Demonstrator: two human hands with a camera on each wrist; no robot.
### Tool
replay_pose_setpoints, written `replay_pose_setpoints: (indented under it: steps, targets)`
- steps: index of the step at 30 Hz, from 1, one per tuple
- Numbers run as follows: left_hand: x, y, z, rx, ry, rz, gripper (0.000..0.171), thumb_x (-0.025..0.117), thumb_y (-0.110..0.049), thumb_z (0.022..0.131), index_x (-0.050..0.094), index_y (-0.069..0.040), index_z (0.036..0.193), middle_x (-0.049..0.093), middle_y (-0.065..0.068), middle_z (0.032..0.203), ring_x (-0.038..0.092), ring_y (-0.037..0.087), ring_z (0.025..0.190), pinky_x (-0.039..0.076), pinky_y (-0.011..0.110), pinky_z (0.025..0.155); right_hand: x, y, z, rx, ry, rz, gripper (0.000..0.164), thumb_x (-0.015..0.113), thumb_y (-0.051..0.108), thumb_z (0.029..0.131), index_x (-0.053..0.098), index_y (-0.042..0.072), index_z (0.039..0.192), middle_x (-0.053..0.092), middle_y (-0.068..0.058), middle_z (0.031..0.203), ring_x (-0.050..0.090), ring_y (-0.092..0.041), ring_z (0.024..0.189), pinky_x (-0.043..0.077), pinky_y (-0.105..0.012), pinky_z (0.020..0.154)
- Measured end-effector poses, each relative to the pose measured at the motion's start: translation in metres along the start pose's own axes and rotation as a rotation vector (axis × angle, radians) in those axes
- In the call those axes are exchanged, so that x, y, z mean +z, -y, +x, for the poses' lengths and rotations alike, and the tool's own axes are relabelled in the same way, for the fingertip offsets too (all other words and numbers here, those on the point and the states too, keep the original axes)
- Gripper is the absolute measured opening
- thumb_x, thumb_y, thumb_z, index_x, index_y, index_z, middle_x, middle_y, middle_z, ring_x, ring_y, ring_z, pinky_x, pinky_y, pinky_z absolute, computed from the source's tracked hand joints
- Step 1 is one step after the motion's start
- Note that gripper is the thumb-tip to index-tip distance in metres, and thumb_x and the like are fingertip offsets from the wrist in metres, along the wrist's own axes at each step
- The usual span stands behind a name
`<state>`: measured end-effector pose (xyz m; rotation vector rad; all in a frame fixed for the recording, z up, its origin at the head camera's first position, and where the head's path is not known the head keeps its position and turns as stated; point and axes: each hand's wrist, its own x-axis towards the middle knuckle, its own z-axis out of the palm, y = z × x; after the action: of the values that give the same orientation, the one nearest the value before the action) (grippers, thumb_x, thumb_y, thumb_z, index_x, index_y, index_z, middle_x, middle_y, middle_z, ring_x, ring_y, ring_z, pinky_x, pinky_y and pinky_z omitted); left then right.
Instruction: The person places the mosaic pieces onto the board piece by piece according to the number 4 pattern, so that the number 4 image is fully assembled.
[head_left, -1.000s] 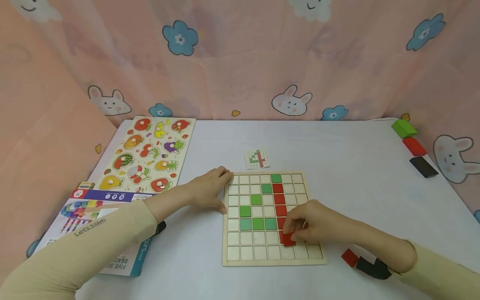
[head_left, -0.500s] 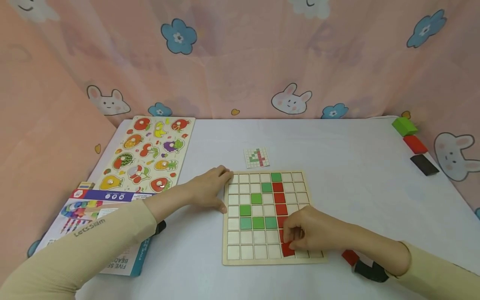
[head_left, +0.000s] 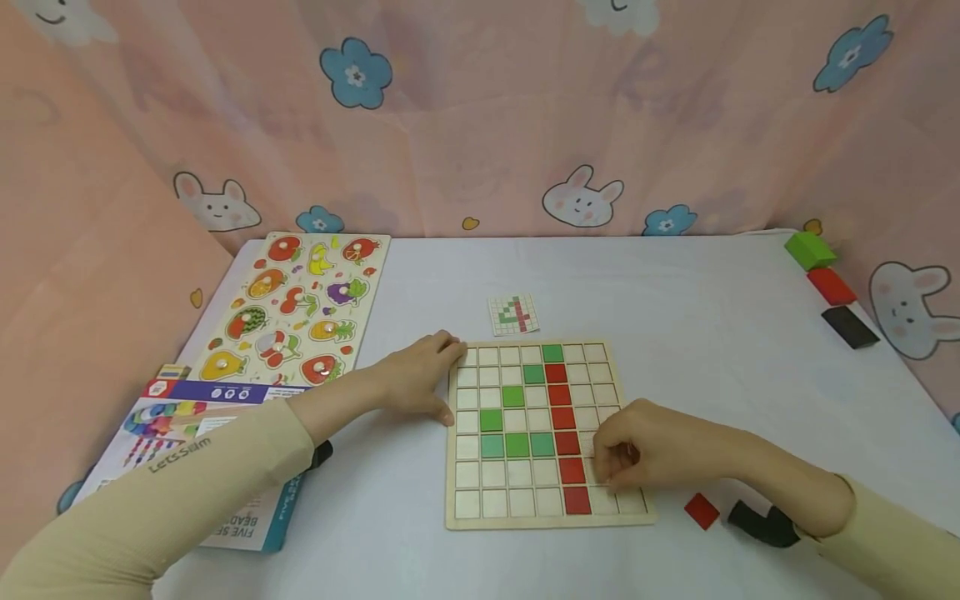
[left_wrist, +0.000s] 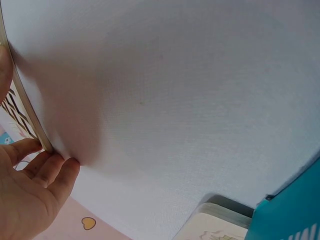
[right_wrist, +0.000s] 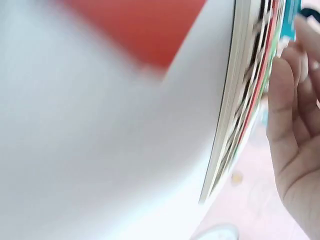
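A wooden grid board (head_left: 551,523) lies on the white table, with several green tiles (head_left: 517,446) set in a stepped shape and a column of red tiles (head_left: 572,471) beside them. My left hand (head_left: 416,377) holds the board's far left corner; in the left wrist view, its fingers (left_wrist: 64,182) bend around that corner while the thumb sits at the side edge. Over the board's right side, my right hand (head_left: 648,446) has loosely bent fingers and no tile showing between them. A loose red tile (head_left: 702,512) lies beside the board, near the right wrist.
Behind the board lies a small pattern card (head_left: 513,315). A fruit puzzle board (head_left: 360,333) and a printed box (head_left: 247,521) occupy the left side. Green, red and black blocks (head_left: 850,327) line the far right. A black strap (head_left: 761,525) circles the right wrist.
The red tile from my right hand moved down into the bottom row and now lies squarely in its cell. My right hand has let it go and shifted right; the left has stayed put.
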<state>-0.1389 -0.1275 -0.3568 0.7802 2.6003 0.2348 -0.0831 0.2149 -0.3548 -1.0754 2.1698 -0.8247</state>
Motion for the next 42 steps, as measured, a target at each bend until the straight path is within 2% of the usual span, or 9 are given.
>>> replay_pose_setpoints:
  steps: [4, 6, 9, 13, 18, 22, 25, 32, 42]
  targets:
    - [-0.001, 0.000, 0.000, -0.004, 0.001, -0.003, 0.102, 0.082, -0.048, 0.075, 0.031, -0.006, 0.153, 0.038, 0.015, 0.152, 0.043, 0.030, 0.138, 0.047, 0.046, 0.110, -0.016, -0.018, -0.019, -0.023, 0.040, 0.009, 0.017, 0.083, 0.026, 0.079, 0.067, 0.028, 0.085, 0.062, 0.011, 0.075, 0.051, 0.005, 0.069, 0.047, -0.016, 0.058]
    - [-0.001, 0.000, 0.000, -0.006, 0.003, -0.007, 0.102, 0.082, -0.047, 0.075, 0.031, -0.006, 0.153, 0.038, 0.015, 0.153, 0.043, 0.030, 0.138, 0.046, 0.046, 0.110, -0.021, -0.025, -0.029, 0.029, 0.078, 0.027, 0.023, 0.086, 0.026, 0.074, 0.066, 0.027, 0.086, 0.062, 0.008, 0.076, 0.051, 0.003, 0.071, 0.047, -0.016, 0.059]
    - [0.000, 0.000, 0.001, -0.005, 0.006, -0.006, 0.102, 0.082, -0.048, 0.075, 0.031, -0.006, 0.153, 0.038, 0.015, 0.153, 0.043, 0.030, 0.139, 0.046, 0.046, 0.111, -0.025, -0.032, -0.040, 0.177, 0.123, 0.010, 0.033, 0.090, 0.030, 0.066, 0.064, 0.029, 0.085, 0.059, 0.009, 0.080, 0.052, -0.001, 0.077, 0.045, -0.018, 0.063]
    - [-0.001, -0.001, 0.000, -0.002, 0.006, -0.005, 0.102, 0.082, -0.048, 0.075, 0.031, -0.006, 0.153, 0.038, 0.015, 0.153, 0.043, 0.030, 0.139, 0.045, 0.046, 0.111, -0.023, -0.034, -0.048, 0.306, 0.151, -0.124, 0.047, 0.094, 0.037, 0.056, 0.057, 0.034, 0.085, 0.053, 0.014, 0.087, 0.049, -0.002, 0.086, 0.042, -0.019, 0.070]
    - [-0.001, -0.002, 0.000, -0.005, 0.009, -0.009, 0.102, 0.082, -0.047, 0.075, 0.031, -0.006, 0.153, 0.038, 0.015, 0.153, 0.042, 0.030, 0.139, 0.046, 0.047, 0.111, -0.017, -0.031, -0.045, 0.331, 0.145, -0.295, 0.060, 0.096, 0.043, 0.051, 0.049, 0.037, 0.088, 0.046, 0.014, 0.089, 0.044, -0.004, 0.088, 0.042, -0.019, 0.069]
    - [0.000, 0.000, 0.000, -0.008, 0.007, -0.012, 0.102, 0.083, -0.048, 0.075, 0.032, -0.006, 0.153, 0.038, 0.015, 0.153, 0.043, 0.030, 0.139, 0.046, 0.046, 0.110, -0.019, -0.035, -0.041, 0.354, 0.083, -0.327, 0.055, 0.094, 0.044, 0.057, 0.053, 0.042, 0.094, 0.049, 0.016, 0.100, 0.046, -0.007, 0.098, 0.054, -0.023, 0.081]
    - [0.001, 0.000, 0.000, -0.009, 0.004, -0.015, 0.103, 0.083, -0.048, 0.075, 0.032, -0.006, 0.153, 0.038, 0.015, 0.153, 0.043, 0.030, 0.139, 0.046, 0.046, 0.110, -0.029, -0.045, -0.037, 0.378, -0.003, -0.263, 0.043, 0.090, 0.042, 0.066, 0.059, 0.040, 0.096, 0.053, 0.016, 0.105, 0.048, -0.009, 0.101, 0.055, -0.024, 0.086]
    - [0.001, 0.000, 0.000, -0.009, 0.001, -0.019, 0.102, 0.083, -0.048, 0.074, 0.032, -0.006, 0.153, 0.039, 0.015, 0.152, 0.043, 0.030, 0.139, 0.046, 0.046, 0.110, -0.058, -0.072, -0.032, 0.358, -0.189, -0.176, 0.026, 0.085, 0.028, 0.076, 0.067, 0.025, 0.094, 0.059, 0.006, 0.090, 0.052, -0.013, 0.085, 0.048, -0.018, 0.070]
    - [0.001, 0.001, 0.000, -0.010, -0.001, -0.016, 0.104, 0.083, -0.048, 0.074, 0.031, -0.006, 0.154, 0.037, 0.015, 0.153, 0.043, 0.030, 0.139, 0.047, 0.047, 0.110, -0.072, -0.083, -0.024, 0.357, -0.229, -0.179, 0.027, 0.085, 0.020, 0.075, 0.064, 0.018, 0.091, 0.061, 0.004, 0.082, 0.055, -0.009, 0.076, 0.051, -0.019, 0.067]
